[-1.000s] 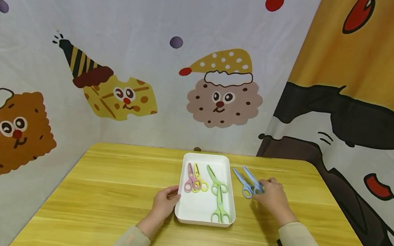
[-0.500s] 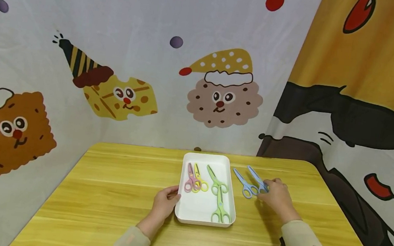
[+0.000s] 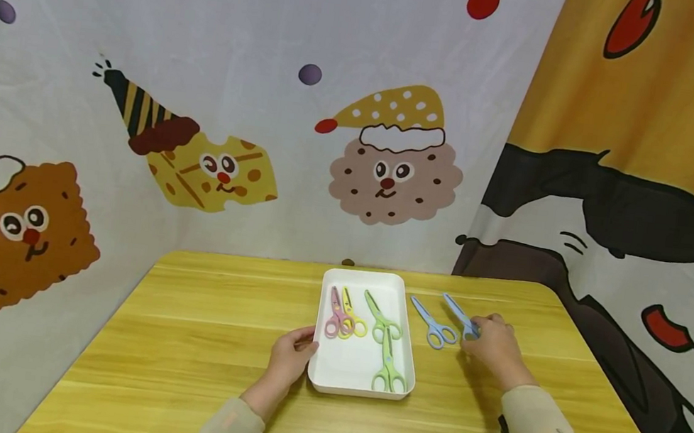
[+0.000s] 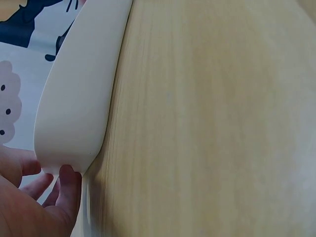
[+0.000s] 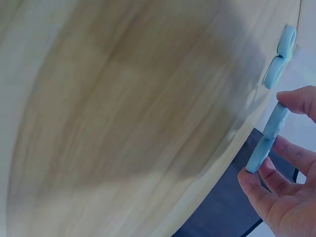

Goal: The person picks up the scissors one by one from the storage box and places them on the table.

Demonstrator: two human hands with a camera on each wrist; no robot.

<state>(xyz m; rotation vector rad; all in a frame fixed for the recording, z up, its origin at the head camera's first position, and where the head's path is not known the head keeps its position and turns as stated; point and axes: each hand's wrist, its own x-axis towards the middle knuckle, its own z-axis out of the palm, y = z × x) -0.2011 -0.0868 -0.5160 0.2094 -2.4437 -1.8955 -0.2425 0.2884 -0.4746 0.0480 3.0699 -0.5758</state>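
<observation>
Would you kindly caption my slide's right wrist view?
Right hand holding blue scissors by the handles, a second blue pair on the table.

From here I see the person's bare left hand (image 3: 291, 359) held low, fingers (image 4: 24, 162) and thumb closed in a pinch. The bare right hand (image 3: 495, 348), reaching slightly farther forward, pinches too. Both forearms, in loose beige sleeves (image 3: 544, 432), slant inward.
</observation>
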